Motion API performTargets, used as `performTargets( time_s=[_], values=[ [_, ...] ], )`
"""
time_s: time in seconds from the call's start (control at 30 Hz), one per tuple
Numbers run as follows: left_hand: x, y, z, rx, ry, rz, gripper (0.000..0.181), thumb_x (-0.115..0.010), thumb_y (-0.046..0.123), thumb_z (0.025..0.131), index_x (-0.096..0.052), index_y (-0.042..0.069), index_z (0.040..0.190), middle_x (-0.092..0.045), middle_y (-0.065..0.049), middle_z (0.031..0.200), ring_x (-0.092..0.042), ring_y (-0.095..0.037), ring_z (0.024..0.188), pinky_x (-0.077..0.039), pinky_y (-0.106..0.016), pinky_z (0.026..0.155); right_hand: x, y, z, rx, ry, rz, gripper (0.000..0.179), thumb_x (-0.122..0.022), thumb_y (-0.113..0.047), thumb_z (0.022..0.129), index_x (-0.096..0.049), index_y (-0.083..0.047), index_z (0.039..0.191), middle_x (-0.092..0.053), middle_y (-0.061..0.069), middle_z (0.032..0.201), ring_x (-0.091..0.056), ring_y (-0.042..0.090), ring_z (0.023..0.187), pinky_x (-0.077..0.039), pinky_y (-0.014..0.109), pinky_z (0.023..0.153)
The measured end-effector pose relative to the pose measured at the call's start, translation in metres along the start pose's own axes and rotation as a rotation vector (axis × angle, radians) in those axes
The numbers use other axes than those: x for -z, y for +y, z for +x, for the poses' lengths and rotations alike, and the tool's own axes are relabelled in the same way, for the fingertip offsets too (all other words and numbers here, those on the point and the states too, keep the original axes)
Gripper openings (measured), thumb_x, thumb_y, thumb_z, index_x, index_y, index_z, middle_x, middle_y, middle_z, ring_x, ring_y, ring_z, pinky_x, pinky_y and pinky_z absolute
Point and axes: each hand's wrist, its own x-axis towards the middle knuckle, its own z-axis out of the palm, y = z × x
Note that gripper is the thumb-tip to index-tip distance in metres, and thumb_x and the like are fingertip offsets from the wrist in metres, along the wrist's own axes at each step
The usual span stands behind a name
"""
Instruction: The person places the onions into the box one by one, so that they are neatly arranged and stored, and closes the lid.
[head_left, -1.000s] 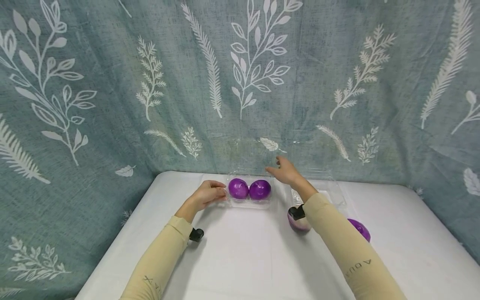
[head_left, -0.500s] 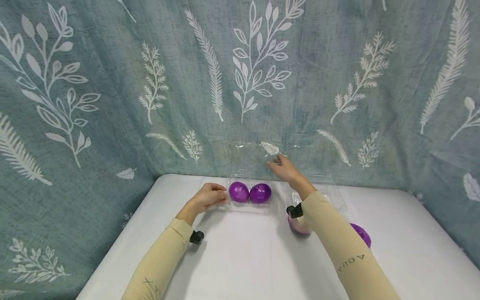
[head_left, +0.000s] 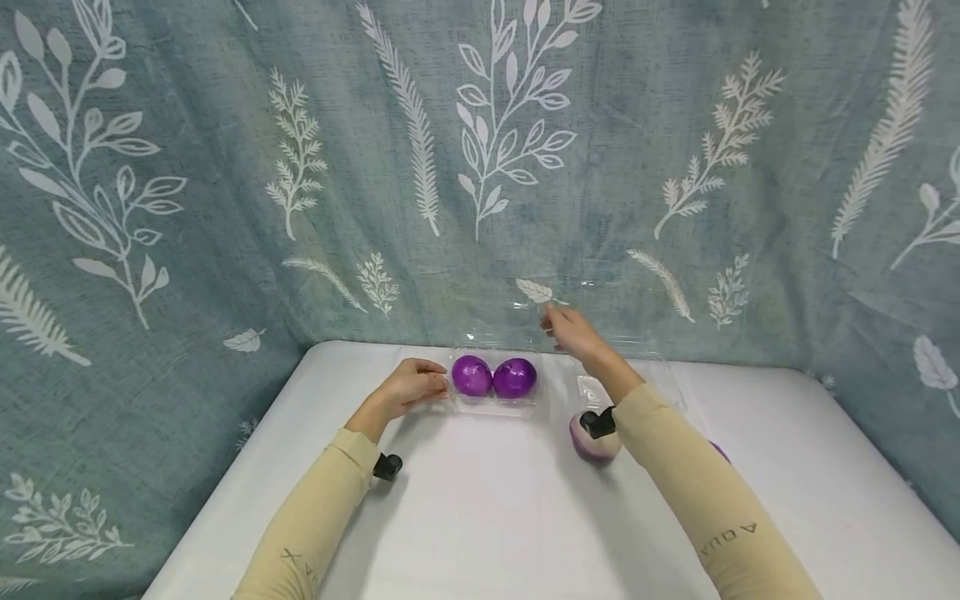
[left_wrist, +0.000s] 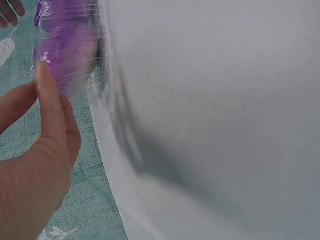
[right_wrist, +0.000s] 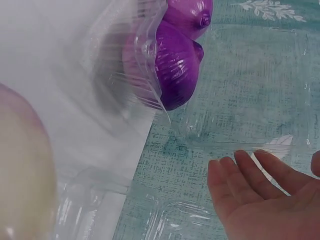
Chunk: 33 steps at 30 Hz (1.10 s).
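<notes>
Touching a clear container (head_left: 495, 407), left fingers (left_wrist: 51, 107) extend while right fingers (right_wrist: 251, 177) hang loose; the right sleeve (head_left: 708, 500) reads "AQUA".

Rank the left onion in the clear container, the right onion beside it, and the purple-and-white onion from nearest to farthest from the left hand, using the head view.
1. Left onion: in the clear container, just right of the left hand.
2. Right onion: same container, farther right.
3. Purple-and-white onion: outside the container, farthest right and closer to the person.
</notes>
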Motion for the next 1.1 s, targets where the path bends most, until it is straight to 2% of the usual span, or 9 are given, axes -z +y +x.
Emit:
performTargets(
  time_s=[0.13, 0.33, 0.5, 0.77, 0.97, 1.1],
  values=[
    [0.0, 0.0, 0.0, -0.001, 0.002, -0.001, 0.039, -0.058, -0.008, 0.097, -0.05, -0.017, 0.134, -0.062, -0.019, 0.105, -0.067, -0.017, 0.081, -0.064, -0.029, 0.084, -0.001, -0.001, -0.006, -0.009, -0.011, -0.007, 0.063, -0.024, -0.04, 0.113, -0.043, 0.009, 0.148, -0.044, 0.026, 0.152, -0.039, 0.039, 0.143, -0.042, 0.053, 0.117],
    [0.0, 0.001, -0.001, 0.001, 0.005, -0.009, 0.039, -0.058, -0.008, 0.097, -0.05, -0.017, 0.134, -0.062, -0.019, 0.104, -0.067, -0.017, 0.082, -0.064, -0.029, 0.084, -0.005, 0.003, -0.013, 0.007, -0.018, -0.033, 0.06, -0.032, -0.037, 0.113, -0.042, 0.009, 0.15, -0.045, 0.028, 0.15, -0.041, 0.04, 0.142, -0.048, 0.049, 0.113],
    [-0.001, 0.003, -0.002, 0.002, 0.008, 0.004, 0.038, -0.057, -0.008, 0.097, -0.051, -0.017, 0.134, -0.062, -0.016, 0.101, -0.067, -0.017, 0.082, -0.064, -0.03, 0.086, -0.006, 0.006, -0.02, 0.013, -0.07, -0.025, 0.057, -0.037, -0.03, 0.112, -0.035, 0.008, 0.154, -0.039, 0.027, 0.156, -0.036, 0.041, 0.145, -0.047, 0.049, 0.114],
    [-0.001, 0.002, -0.003, 0.001, -0.004, 0.012, 0.039, -0.057, -0.007, 0.099, -0.05, -0.016, 0.136, -0.06, -0.028, 0.117, -0.067, -0.018, 0.084, -0.063, -0.029, 0.086, -0.01, 0.01, -0.031, 0.004, -0.131, -0.045, 0.058, -0.043, -0.02, 0.11, -0.025, 0.01, 0.156, -0.032, 0.031, 0.158, -0.038, 0.045, 0.143, -0.047, 0.05, 0.114],
    [0.001, -0.002, -0.002, 0.007, -0.008, 0.012, 0.04, -0.056, -0.005, 0.099, -0.05, -0.014, 0.138, -0.059, -0.026, 0.119, -0.067, -0.02, 0.09, -0.063, -0.028, 0.088, -0.018, 0.02, -0.036, -0.028, -0.12, -0.127, 0.063, -0.048, -0.023, 0.108, -0.024, 0.01, 0.156, -0.031, 0.031, 0.158, -0.047, 0.045, 0.136, -0.045, 0.055, 0.115],
    [0.004, -0.006, -0.002, 0.002, -0.055, 0.035, 0.043, -0.056, -0.002, 0.101, -0.047, -0.012, 0.141, -0.058, -0.026, 0.124, -0.067, -0.026, 0.099, -0.062, -0.035, 0.093, -0.022, 0.028, -0.038, -0.044, -0.119, -0.181, 0.066, -0.05, -0.023, 0.106, -0.024, 0.011, 0.156, -0.034, 0.032, 0.156, -0.052, 0.045, 0.131, -0.042, 0.059, 0.115]
  ],
)
